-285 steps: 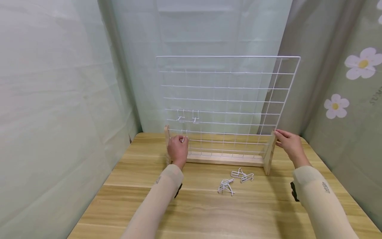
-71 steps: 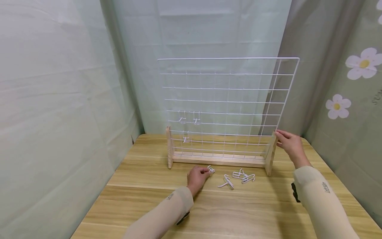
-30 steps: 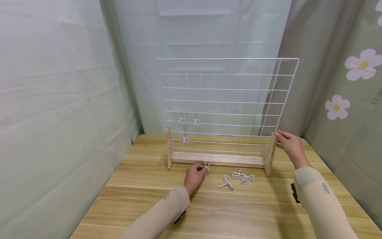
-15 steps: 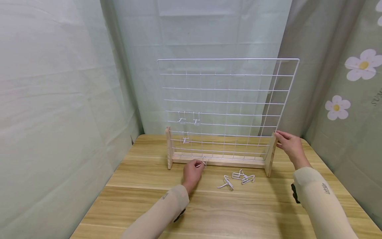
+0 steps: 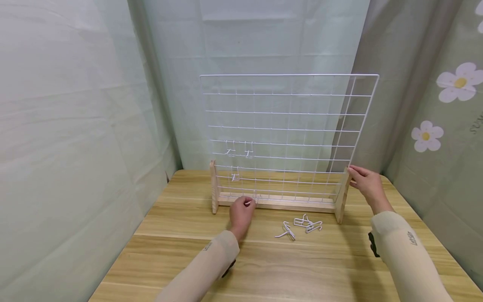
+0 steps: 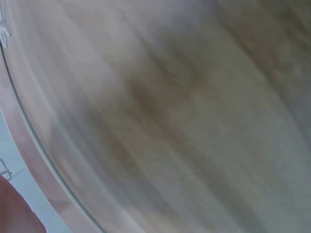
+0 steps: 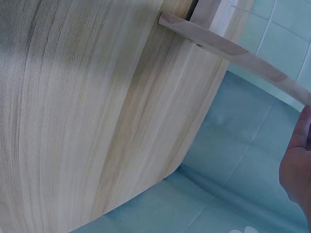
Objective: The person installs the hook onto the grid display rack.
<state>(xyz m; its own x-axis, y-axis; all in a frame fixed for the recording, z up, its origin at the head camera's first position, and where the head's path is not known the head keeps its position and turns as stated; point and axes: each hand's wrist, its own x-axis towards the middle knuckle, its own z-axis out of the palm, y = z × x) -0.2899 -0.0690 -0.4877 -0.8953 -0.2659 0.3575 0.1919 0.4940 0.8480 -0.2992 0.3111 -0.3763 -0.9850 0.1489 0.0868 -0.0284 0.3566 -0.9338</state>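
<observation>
A white wire grid panel (image 5: pixel 289 75) stands upright in a wooden base (image 5: pixel 294 206). My left hand (image 5: pixel 240 214) pinches a white wire hook (image 5: pixel 247 203) at the lower left of the grid; the fingers partly cover it, and whether it touches the wires I cannot tell. With thumb and fingers, my right hand (image 5: pixel 369 186) holds the top of the base's right upright (image 5: pixel 342 197), also visible in the right wrist view as a wooden side piece (image 7: pixel 243 57). Hanging on the grid's left part are two hooks side by side, a left hook (image 5: pixel 229 152) and a right hook (image 5: pixel 248 153), with a lower hook (image 5: pixel 235 176) beneath.
On the wood-grain table (image 5: pixel 264 268), in front of the base, lie a loose hook (image 5: pixel 287 231) and a small cluster of hooks (image 5: pixel 307 223) to its right. Pale curtains (image 5: pixel 102 126) surround the table at the left, back and right.
The lower hook came onto the grid from my left hand. That hand then picked another hook off the table and moved it left and up to the grid's bottom wires. My right hand stayed put.
</observation>
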